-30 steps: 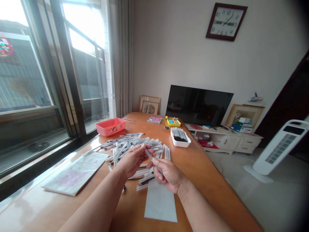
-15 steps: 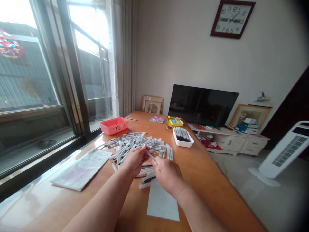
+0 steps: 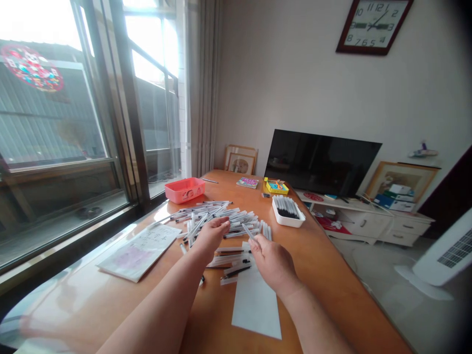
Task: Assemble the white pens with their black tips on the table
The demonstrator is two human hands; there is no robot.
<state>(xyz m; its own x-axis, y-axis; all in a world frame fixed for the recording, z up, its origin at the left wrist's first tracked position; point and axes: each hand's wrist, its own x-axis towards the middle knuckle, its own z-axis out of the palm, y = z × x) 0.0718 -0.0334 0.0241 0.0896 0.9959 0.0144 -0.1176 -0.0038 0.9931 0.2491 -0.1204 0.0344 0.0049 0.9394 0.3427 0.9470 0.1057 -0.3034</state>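
Note:
My right hand pinches a slim, pale pen between thumb and fingers, its free end pointing up and left. My left hand is a short way to the left, apart from the pen, its fingers loosely extended and nothing visible in them. Beyond and beneath both hands spreads a loose pile of clear pens with black ends. Several more pens lie between the hands, partly over a white paper sheet. A small black-ended piece shows beside my left wrist.
A white tray holding upright-leaning pens stands at the right, a pink basket at the left. A booklet lies near the window. Farther back are a yellow box and a colourful book. The table's right edge drops to the floor.
Both hands were together on the pen; now my left hand has let go and drawn apart, while my right hand keeps the pen. The view has shifted slightly left.

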